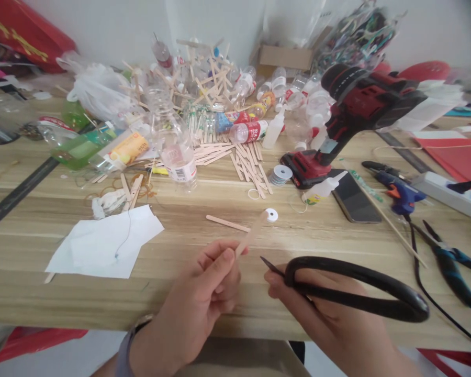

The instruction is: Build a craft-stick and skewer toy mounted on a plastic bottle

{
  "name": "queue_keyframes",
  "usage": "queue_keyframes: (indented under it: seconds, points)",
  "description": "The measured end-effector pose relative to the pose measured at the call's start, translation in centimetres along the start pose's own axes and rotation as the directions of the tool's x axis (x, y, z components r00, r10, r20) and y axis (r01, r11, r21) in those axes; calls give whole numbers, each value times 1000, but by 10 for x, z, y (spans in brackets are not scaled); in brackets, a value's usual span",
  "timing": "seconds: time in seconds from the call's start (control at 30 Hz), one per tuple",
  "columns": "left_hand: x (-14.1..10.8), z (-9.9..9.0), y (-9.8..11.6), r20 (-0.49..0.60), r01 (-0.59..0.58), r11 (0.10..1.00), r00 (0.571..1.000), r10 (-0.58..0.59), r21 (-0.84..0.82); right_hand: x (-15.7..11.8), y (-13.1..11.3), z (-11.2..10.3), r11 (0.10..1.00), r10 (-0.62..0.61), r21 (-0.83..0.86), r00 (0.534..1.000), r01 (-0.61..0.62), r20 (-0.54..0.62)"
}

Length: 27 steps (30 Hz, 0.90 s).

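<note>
While bottles crowd beyond the hands, a drill stands upright.

Lower end of the flat, pale wooden stick: concealed inside the left hand's grip. Black loop-handled metal scissors: blades largely obscured by the right hand's grip; a dark tip shows. Small print on the large clear plastic bottle: illegible. Glossy red item with yellow markings: blurred, cut off at upper left. White plastic power strip: cut off by the right edge.
</note>
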<state>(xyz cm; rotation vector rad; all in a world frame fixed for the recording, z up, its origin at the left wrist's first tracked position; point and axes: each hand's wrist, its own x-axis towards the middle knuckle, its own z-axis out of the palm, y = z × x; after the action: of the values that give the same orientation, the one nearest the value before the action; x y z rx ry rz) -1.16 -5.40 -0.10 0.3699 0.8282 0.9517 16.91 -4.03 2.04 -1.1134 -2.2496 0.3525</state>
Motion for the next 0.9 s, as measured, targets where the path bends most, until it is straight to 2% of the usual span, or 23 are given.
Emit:
queue_keyframes:
  seconds: [0.07, 0.13, 0.2, 0.3, 0.37, 0.47, 0.63, 0.9]
  points:
    - [-2, 1, -1, -85, -87, 970, 990, 109, 226, -2, 0, 2, 1000, 16, 8, 1000, -16, 0]
    - [-4, 3, -2, -151, -154, 873, 957, 249, 462, -4, -2, 5, 1000, 14, 4, 1000, -14, -1]
    - [-6, 4, -2, -150, -179, 743, 924, 353, 645, -5, -3, 9, 1000, 5, -8, 1000, -5, -5]
    - [-8, 4, -3, -81, -197, 582, 906, 415, 789, -5, -5, 15, 1000, 17, -9, 1000, -17, -10]
    - [-9, 4, -5, -47, -217, 509, 889, 456, 833, -4, -5, 18, 999, 38, -6, 999, -39, -6]
    - [-10, 3, -6, -29, -232, 449, 864, 502, 863, -3, -5, 20, 998, 58, 6, 998, -58, 11]
    - [-11, 3, -7, -27, -220, 433, 868, 496, 874, -4, -7, 19, 995, 94, 42, 995, -95, 22]
    - [-13, 4, -7, -10, -220, 374, 852, 524, 901, -3, -7, 20, 996, 80, 44, 997, -80, 8]
